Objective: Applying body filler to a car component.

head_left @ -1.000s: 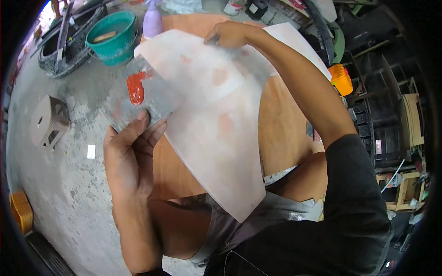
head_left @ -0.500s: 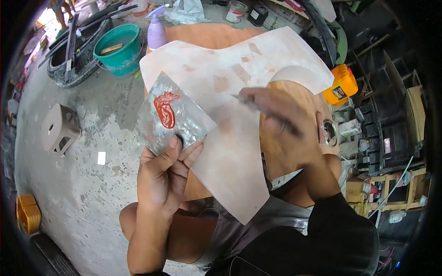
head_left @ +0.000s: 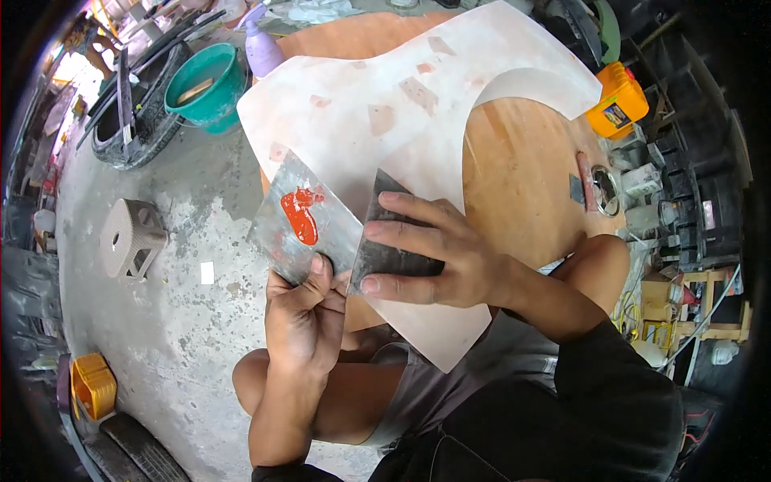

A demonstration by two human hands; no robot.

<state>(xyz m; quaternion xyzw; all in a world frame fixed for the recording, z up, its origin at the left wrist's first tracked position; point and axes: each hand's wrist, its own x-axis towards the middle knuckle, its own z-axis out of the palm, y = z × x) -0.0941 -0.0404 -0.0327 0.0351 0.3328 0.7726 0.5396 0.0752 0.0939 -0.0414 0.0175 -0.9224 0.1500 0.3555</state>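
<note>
My left hand (head_left: 303,321) grips a flat silvery metal plate (head_left: 331,239) by its lower corner, thumb on top. A glossy blob of red paste (head_left: 302,217) lies on that plate. In my right hand (head_left: 466,261) is a dark, thin, flat spreader (head_left: 395,259), its fingers spread across the face. The spreader's left edge overlaps the plate's right corner; whether they touch I cannot tell. Beneath both hands lies a curved whitish panel (head_left: 345,88) with several pinkish-brown patches. It rests on a round wooden tabletop (head_left: 518,173).
A lilac pump bottle (head_left: 261,50) and a teal bucket (head_left: 210,96) are at the far left, beside a tyre (head_left: 148,108). A beige stool (head_left: 130,241) stands left on the floor. A yellow jug (head_left: 617,100) and a round tin (head_left: 604,193) are to the right.
My right hand has come left and nearer, bringing the spreader up to the plate's right side. The plate has shifted slightly right and down in view, and the view itself has moved.
</note>
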